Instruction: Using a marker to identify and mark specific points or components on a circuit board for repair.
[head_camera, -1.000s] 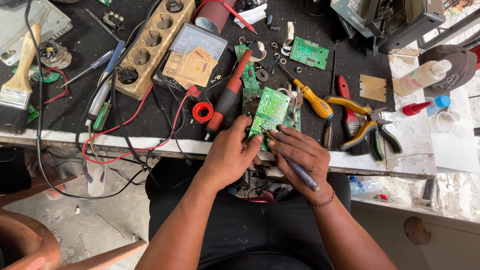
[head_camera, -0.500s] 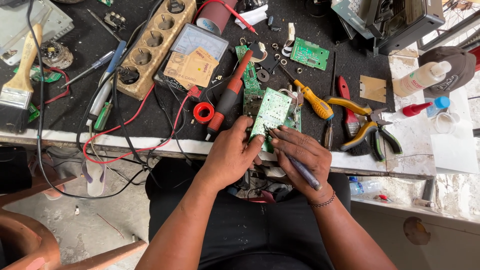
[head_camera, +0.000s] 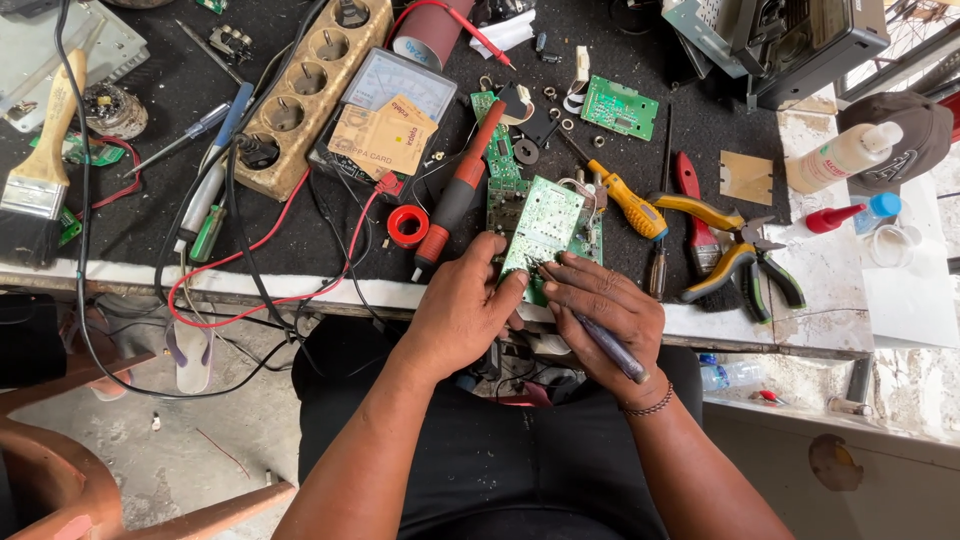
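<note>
Gripping the green circuit board (head_camera: 541, 232) at the worktop's (head_camera: 150, 215) near edge, left hand (head_camera: 462, 312) pinched its left side with its fingers. Right hand (head_camera: 608, 312), at 3 o'clock of it, clasped a purple-handled probe (head_camera: 608, 345), tip on the board. Red-handled soldering iron (head_camera: 455, 195) lay at 10 o'clock.

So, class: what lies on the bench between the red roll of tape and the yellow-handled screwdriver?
In the head view, the green circuit board held by both hands lies between the red tape roll and the yellow screwdriver.

obstacles: soldering iron (head_camera: 455, 195) left, yellow screwdriver (head_camera: 627, 200) right of circuit board (head_camera: 540, 232) | free: table edge (head_camera: 330, 290) below
</note>
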